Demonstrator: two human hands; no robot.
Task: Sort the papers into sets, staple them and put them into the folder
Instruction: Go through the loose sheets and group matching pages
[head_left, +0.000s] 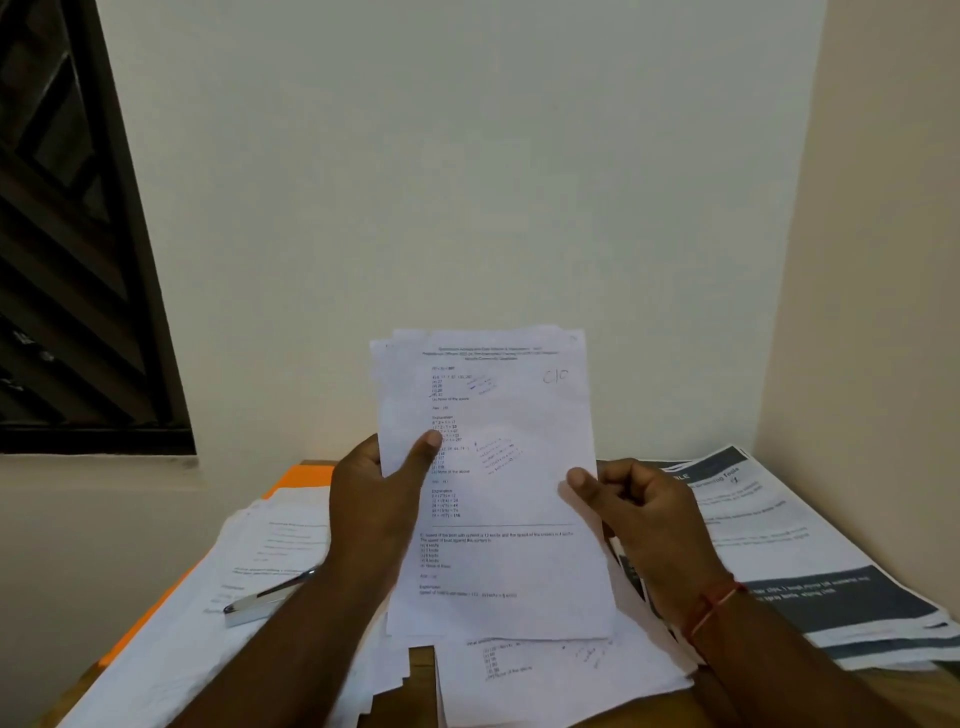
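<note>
I hold a small stack of printed white sheets (498, 467) upright in front of me, above the table. My left hand (374, 499) grips its left edge, thumb across the front page. My right hand (639, 514) pinches the right edge between thumb and fingers. A silver stapler (267, 597) lies on a pile of papers (208, 613) at the left. That pile rests on an orange folder (304, 475), whose edge shows at the back left. More loose white sheets (545, 680) lie on the table under the held stack.
A stack of printed sheets with dark grey headers (810, 545) fills the right side, against the wall corner. The brown table (421, 662) shows between the papers. A plain wall stands close behind, with a dark window grille (67, 249) at the left.
</note>
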